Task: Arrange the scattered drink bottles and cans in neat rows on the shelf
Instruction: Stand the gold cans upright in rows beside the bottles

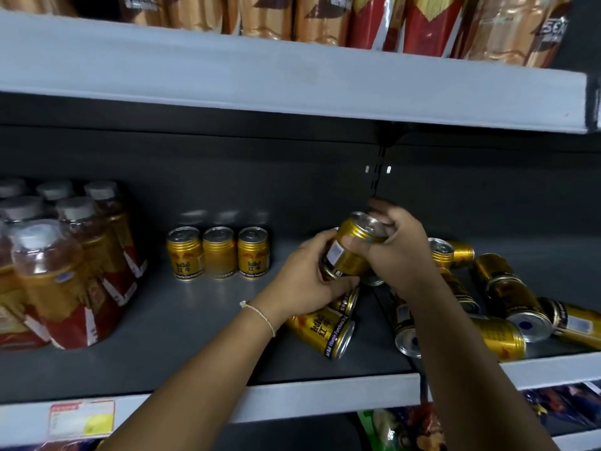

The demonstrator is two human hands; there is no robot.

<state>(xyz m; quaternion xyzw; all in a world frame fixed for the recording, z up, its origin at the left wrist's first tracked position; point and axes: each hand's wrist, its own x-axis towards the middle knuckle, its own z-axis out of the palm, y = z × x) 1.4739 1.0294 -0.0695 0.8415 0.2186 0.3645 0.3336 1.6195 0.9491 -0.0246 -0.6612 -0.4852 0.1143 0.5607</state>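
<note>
Your left hand (307, 271) and right hand (395, 252) both grip one tilted gold can (349, 247), fingers curled round it, above the shelf (182, 323). Three upright cans (218, 252) stand at nine o'clock; toppled cans (500, 294) lie at four o'clock.

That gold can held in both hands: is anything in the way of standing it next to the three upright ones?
Nothing visible: the grey shelf lies bare between the held gold can and the three upright gold cans.
</note>
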